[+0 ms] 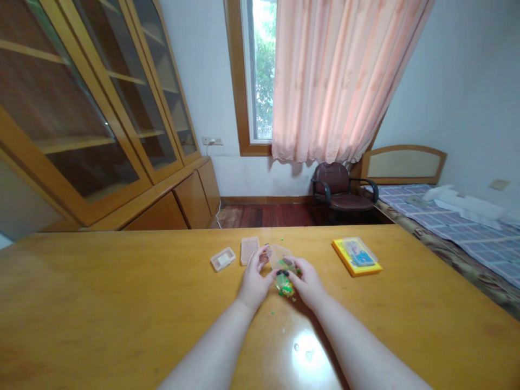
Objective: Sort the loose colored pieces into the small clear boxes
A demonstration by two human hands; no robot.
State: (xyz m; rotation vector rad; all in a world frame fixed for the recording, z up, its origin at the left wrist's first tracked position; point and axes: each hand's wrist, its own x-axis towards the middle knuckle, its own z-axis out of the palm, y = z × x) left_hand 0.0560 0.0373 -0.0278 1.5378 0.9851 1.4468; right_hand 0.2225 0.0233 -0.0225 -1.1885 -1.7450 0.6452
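Between my hands a clear plastic box [278,252] is tilted over the table. My left hand [255,279] curls around its left side, thumb toward the near edge. My right hand [309,283] closes on the right side, with its fingers partly hidden by the box. Near both thumbs are small black pieces [283,273]; whether they are pinched I cannot tell. Small green and yellow pieces [286,288] lie in a heap just below, and more green shows by my right fingers.
Left of my hands lie a shallow clear tray [249,250] and a smaller clear box [216,264] with something white inside. A yellow box [352,266] with a clear lid on it is at the right. Stray green bits dot the wooden table [122,303]. A chair [339,187] stands beyond.
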